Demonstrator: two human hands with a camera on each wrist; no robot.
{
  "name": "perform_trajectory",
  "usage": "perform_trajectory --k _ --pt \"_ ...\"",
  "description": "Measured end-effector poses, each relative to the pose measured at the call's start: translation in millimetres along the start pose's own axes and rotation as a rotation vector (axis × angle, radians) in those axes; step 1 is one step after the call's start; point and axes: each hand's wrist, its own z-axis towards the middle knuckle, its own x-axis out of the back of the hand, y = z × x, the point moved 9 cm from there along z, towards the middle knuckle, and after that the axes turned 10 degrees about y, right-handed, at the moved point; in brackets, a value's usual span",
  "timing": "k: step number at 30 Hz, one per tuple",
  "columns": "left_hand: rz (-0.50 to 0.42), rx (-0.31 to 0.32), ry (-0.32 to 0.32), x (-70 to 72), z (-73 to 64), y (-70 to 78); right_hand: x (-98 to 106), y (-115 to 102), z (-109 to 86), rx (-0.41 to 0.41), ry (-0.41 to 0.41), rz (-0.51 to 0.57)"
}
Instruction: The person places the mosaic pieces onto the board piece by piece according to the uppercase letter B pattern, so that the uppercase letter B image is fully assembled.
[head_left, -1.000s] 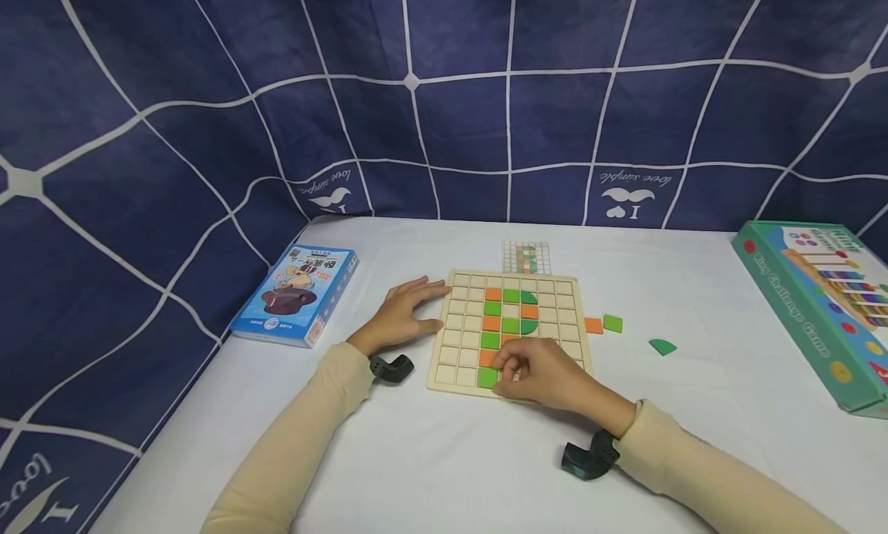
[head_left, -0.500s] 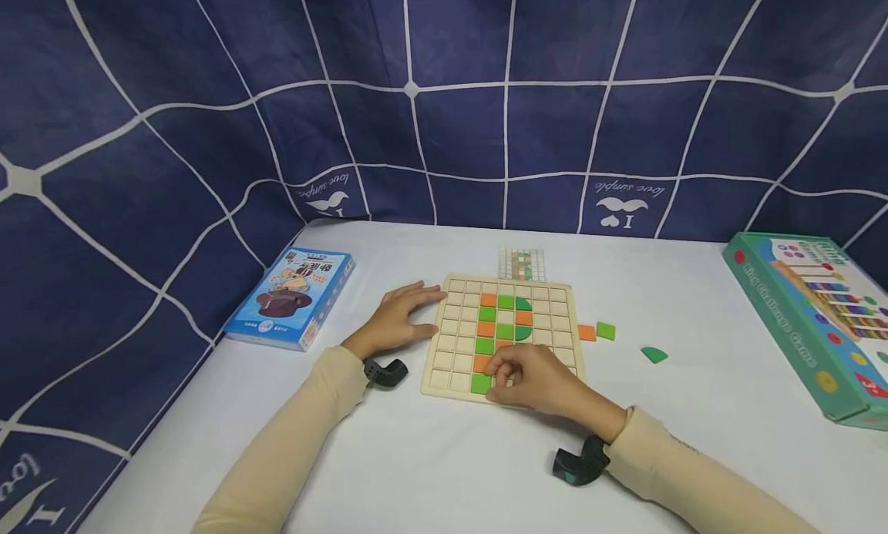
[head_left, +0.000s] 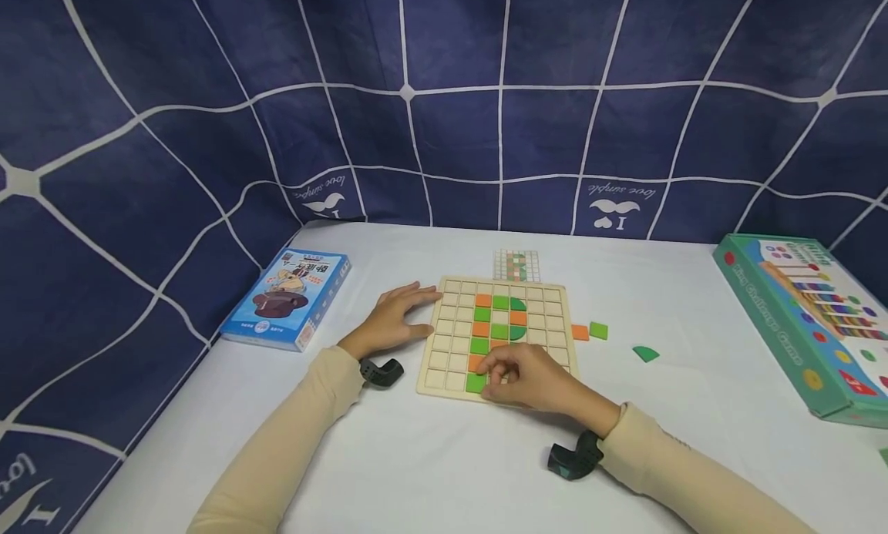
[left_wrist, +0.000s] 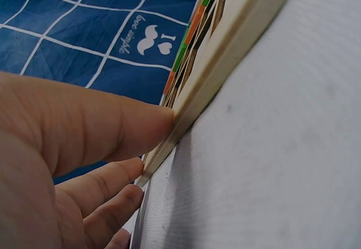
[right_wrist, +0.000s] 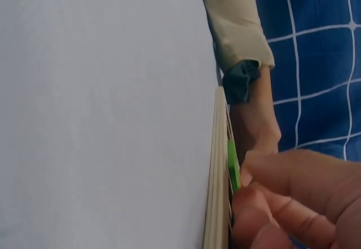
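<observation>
A wooden grid board [head_left: 444, 361] lies on the table, with orange, green and dark green tiles set in its middle columns. My left hand [head_left: 388, 320] rests beside its left edge, fingers extended; in the left wrist view the thumb [left_wrist: 124, 125] touches the board's side. Over the board's near part, my right hand [head_left: 530, 376] has curled fingers, with thumb and index finger pinching at the right edge of a green square tile [head_left: 475, 383] in the bottom row. The right wrist view shows this green tile's edge [right_wrist: 233, 164] at the fingertips. The hand hides several nearby cells.
A small pattern card [head_left: 516, 265] lies behind the board. Right of it are a loose orange tile [head_left: 580, 332], a green square [head_left: 599, 330] and a dark green quarter-circle [head_left: 646, 354]. A blue box [head_left: 284, 299] stands left, a green game box [head_left: 798, 326] right.
The whole head view has shifted slightly, moving the scene left and a little down. Both hands keep their places at the board, and the right fingers stay by the bottom green tile.
</observation>
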Motion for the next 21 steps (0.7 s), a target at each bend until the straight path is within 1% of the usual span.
perform_trajectory --k 4,8,11,13,16,21 --pt "-0.010 0.003 -0.005 0.1 0.2 -0.4 2 1 0.2 -0.004 -0.044 0.066" --pt "-0.024 0.016 0.002 2.8 0.0 -1.1 6 2 0.6 -0.017 -0.116 0.176" --pt "-0.029 0.016 0.001 3.2 0.7 -0.2 14 7 -0.6 -0.032 -0.132 0.236" --pt "-0.025 0.012 0.000 3.1 1.8 0.1 24 10 -1.4 -0.037 -0.113 0.251" --pt "-0.021 0.010 0.003 3.8 3.4 -0.4 41 17 -2.2 -0.032 -0.065 0.251" --pt "-0.026 0.019 -0.006 2.7 4.7 -1.0 74 28 -7.5 0.020 0.039 0.261"
